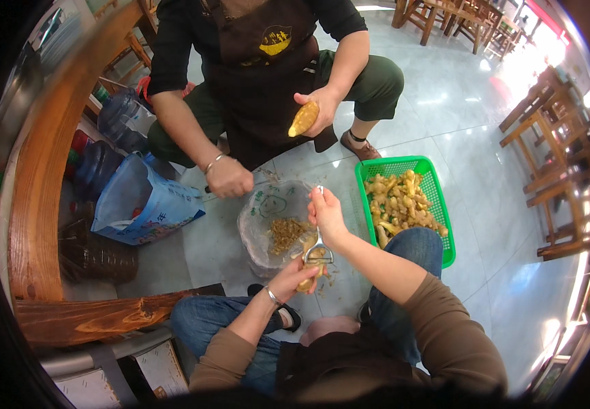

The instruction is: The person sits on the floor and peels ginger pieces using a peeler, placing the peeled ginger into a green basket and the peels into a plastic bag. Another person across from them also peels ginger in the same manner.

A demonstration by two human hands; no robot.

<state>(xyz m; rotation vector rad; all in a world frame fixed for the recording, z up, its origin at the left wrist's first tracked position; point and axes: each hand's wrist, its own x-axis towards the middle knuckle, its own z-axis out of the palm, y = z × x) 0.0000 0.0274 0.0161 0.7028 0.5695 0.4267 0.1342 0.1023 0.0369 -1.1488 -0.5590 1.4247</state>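
My left hand [295, 280] holds a piece of ginger root [305, 284] over the near right rim of a plastic-lined bin [250, 225]. My right hand [330, 214] grips the handle of a metal Y-shaped peeler [319, 255], whose head lies against the upper part of that ginger. Brown peelings [286, 234] are heaped inside the bin. To the right, a green plastic basket [451, 240] holds many ginger roots [402, 202]. Across the bin, a person in a dark apron holds a large peeled root [304, 118] in one hand; the other hand is closed near the bin.
A blue bag [154, 212] stands on the tiled floor at the left, with large plastic bottles [121, 115] behind it. A wooden frame [39, 204] runs along the left side. Wooden stools [555, 199] are at the far right. Scraps lie around the bin.
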